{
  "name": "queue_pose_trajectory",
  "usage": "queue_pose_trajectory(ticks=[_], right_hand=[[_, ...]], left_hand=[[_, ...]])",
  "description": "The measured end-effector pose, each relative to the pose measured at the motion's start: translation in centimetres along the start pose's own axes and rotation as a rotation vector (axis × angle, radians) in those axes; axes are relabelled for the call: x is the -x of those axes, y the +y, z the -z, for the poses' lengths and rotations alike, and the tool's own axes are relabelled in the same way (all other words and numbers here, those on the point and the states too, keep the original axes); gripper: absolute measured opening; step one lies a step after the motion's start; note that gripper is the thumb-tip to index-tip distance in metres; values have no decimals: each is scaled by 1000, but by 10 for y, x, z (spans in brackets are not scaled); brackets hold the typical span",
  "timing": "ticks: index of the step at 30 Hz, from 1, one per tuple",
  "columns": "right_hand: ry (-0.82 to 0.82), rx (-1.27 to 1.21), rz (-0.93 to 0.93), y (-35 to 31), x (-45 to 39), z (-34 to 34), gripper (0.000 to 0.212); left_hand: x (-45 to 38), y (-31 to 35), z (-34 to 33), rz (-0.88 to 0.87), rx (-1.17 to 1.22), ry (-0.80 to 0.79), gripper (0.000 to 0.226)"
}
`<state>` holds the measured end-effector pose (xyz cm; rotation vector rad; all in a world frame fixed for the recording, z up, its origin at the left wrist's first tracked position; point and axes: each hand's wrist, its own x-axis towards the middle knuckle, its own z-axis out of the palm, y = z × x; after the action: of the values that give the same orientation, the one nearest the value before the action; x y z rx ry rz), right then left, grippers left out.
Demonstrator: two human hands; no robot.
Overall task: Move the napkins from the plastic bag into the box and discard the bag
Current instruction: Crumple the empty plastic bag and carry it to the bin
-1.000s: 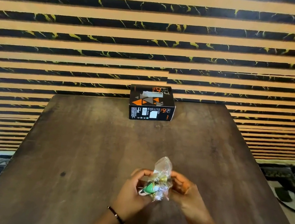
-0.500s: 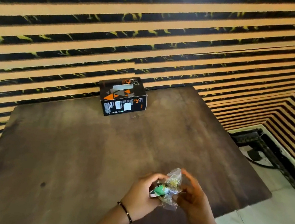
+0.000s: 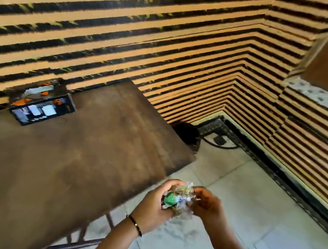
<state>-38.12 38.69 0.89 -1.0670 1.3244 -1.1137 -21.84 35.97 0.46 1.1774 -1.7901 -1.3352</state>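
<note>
Crumpled between both hands, plastic bag [image 3: 180, 198] shows green.

This looks like a room in a home rather than a workplace. Walls [image 3: 170, 41] striped in orange and black fill the upper frame and meet in a corner right of centre. A plain dark wooden table [image 3: 70, 153] (worn and bare-topped) takes the lower left. Pale floor tiles [image 3: 253, 200] with a dark patterned border [image 3: 278, 172] occupy the lower right, where a black cable [image 3: 219, 145] lies near the corner.
</note>
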Motion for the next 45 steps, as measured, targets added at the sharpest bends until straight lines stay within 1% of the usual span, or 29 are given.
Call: queue_pose_trajectory(ticks=[3, 7, 9, 10, 11, 13, 15, 17, 21, 25, 29, 33, 35, 39, 42, 45], right_hand=[[66, -43, -26, 4, 15, 50, 18], [175, -178, -58, 8, 35, 109, 14], [201, -221, -72, 12, 38, 128, 20], [210, -221, -87, 14, 37, 136, 23], [218, -224, -100, 17, 34, 144, 20], [226, -224, -127, 20, 28, 156, 7], [245, -214, -157, 21, 18, 170, 10], [265, -190, -173, 22, 1, 188, 9], [299, -139, -182, 21, -52, 216, 7], [274, -47, -160, 4, -121, 240, 1], [205, 53, -109, -26, -198, 258, 9], [168, 98, -68, -43, -263, 261, 5], [143, 113, -48, -48, -293, 257, 8], [23, 166, -54, -45, -358, 251, 19], [-89, 247, -70, -37, -407, 247, 17], [-190, 303, -109, -26, -457, 246, 20]], left_hand=[[-15, 17, -49, -6, 33, -35, 48], [-37, 37, -102, 11, 81, -155, 46], [-48, 41, -119, 29, 80, -211, 46], [-53, 42, -125, 40, 74, -229, 45], [-61, 42, -132, 53, 66, -250, 45], [-74, 41, -139, 74, 67, -299, 45], [-97, 42, -145, 77, 51, -363, 47], [-126, 40, -150, 77, 26, -411, 49], [-195, 33, -159, 57, -32, -428, 47], [-267, 35, -156, 72, -25, -376, 47], [-342, 43, -139, 82, 20, -318, 48], [-391, 40, -119, 93, -13, -238, 53], [-408, 34, -108, 106, -8, -187, 53], [-440, 15, -87, 143, -6, -45, 54], [-460, -1, -77, 151, -41, 42, 49], [-483, -17, -72, 217, -34, 109, 47]])
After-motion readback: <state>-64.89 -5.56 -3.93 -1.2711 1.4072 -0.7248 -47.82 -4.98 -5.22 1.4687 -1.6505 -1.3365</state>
